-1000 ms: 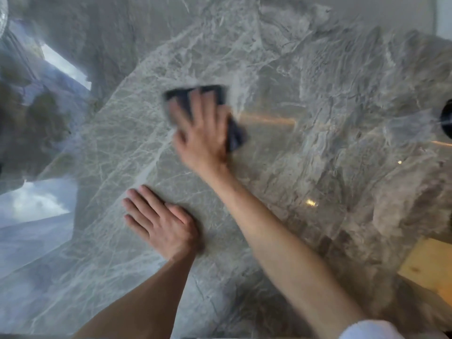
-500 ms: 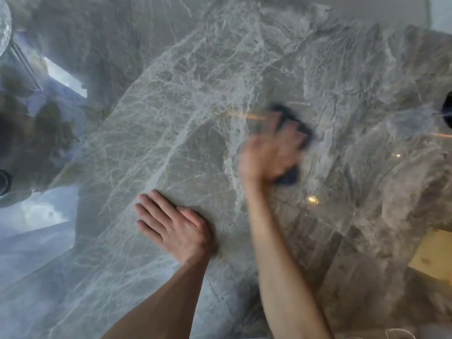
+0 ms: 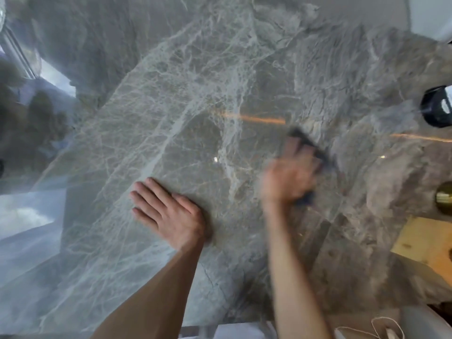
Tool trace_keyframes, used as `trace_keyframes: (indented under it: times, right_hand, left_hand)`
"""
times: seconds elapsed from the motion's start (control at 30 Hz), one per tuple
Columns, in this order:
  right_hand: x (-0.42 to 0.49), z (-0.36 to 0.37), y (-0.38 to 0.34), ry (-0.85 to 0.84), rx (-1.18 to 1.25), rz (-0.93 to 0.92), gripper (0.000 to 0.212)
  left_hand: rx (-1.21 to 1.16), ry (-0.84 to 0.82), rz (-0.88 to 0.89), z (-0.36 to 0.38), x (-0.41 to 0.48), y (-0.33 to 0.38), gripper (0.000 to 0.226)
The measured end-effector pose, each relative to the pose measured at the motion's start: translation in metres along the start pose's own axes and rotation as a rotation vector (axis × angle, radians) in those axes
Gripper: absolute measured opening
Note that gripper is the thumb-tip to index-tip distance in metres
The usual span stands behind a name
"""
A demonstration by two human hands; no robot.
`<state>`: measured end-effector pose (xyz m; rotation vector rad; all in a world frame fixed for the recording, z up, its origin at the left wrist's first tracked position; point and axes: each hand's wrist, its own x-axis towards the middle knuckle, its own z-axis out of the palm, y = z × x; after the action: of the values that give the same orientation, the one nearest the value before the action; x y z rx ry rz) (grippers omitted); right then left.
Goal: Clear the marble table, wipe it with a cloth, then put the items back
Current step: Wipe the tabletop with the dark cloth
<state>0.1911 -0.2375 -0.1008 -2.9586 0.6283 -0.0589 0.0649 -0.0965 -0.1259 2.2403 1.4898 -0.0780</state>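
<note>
The grey marble table (image 3: 195, 99) with pale veins fills the view. My right hand (image 3: 289, 176) presses a dark blue cloth (image 3: 318, 155) flat against the marble right of centre; the hand is motion-blurred and covers most of the cloth, whose edges show beyond the fingers and below the palm. My left hand (image 3: 171, 214) lies flat on the marble near the front, fingers spread and pointing up-left, holding nothing.
A black object (image 3: 437, 110) sits at the right edge, and a round brass-coloured thing (image 3: 444, 201) below it. Light wooden flooring (image 3: 425, 243) shows past the table's right edge. A white cord (image 3: 381, 326) lies bottom right. The glossy left side reflects a window and trees.
My right hand has swept the cloth from the upper middle of the table to the right and slightly nearer. The left hand has stayed planted on the marble.
</note>
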Motion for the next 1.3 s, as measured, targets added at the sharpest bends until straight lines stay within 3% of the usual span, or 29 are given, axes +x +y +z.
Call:
trace_keyframes:
  times: [0.1,0.17,0.2,0.27,0.33,0.4,0.43,0.47,0.53,0.67,0.73,0.9,1.1,1.2,1.3]
  right_hand:
    - [-0.113,0.006,-0.056,-0.33,-0.025,-1.016,0.06]
    - [-0.111,0.005,-0.008,-0.441,-0.036,-1.33,0.065]
    - [-0.09,0.003,0.033,-0.418,-0.07,-1.374,0.069]
    - [-0.033,0.001,0.121,-0.296,-0.149,-1.186,0.066]
    - [0.032,-0.007,0.188,-0.197,-0.166,-0.608,0.06]
    - [0.074,-0.017,0.206,-0.182,-0.079,0.054,0.059]
    - [0.083,-0.017,0.195,-0.19,-0.024,0.292,0.058]
    - [0.084,-0.014,0.178,-0.204,0.011,0.396,0.057]
    - [0.064,-0.001,0.136,-0.179,0.015,0.215,0.058]
    - [-0.035,0.012,0.073,-0.246,-0.078,-0.634,0.06]
    - [-0.086,0.01,0.061,-0.274,-0.04,-0.956,0.06]
    - [-0.156,0.008,0.086,-0.391,0.077,-1.445,0.065]
    - [-0.223,0.01,0.124,-0.524,0.198,-1.707,0.058]
    - [-0.258,0.011,0.129,-0.617,0.378,-1.767,0.046]
    - [-0.304,-0.004,0.126,-0.804,0.485,-1.678,0.041]
  left_hand:
    - [-0.265,-0.041,0.04,-0.013,0.004,-0.016,0.067]
    - [-0.498,-0.133,0.179,-0.03,0.002,-0.044,0.063]
    - [-0.534,-0.198,0.246,-0.039,-0.002,-0.06,0.06]
    - [-0.461,-0.26,0.355,-0.053,-0.01,-0.086,0.059]
    - [-0.227,-0.24,0.488,-0.054,-0.018,-0.096,0.066]
    - [-0.032,-0.225,0.531,-0.05,-0.024,-0.094,0.071]
    - [0.013,-0.217,0.49,-0.049,-0.025,-0.092,0.072]
    - [0.035,-0.2,0.415,-0.05,-0.026,-0.088,0.073]
    - [0.061,-0.141,0.216,-0.054,-0.023,-0.085,0.073]
    - [0.042,-0.102,-0.018,-0.07,-0.005,-0.105,0.07]
    - [0.044,-0.133,0.05,-0.076,-0.001,-0.12,0.068]
    - [0.15,-0.151,0.216,-0.088,0.009,-0.14,0.074]
    - [0.161,-0.219,0.204,-0.091,0.015,-0.142,0.071]
    - [-0.229,-0.252,0.142,-0.119,0.009,-0.152,0.05]
    - [-0.477,-0.16,0.065,-0.152,-0.029,-0.177,0.043]
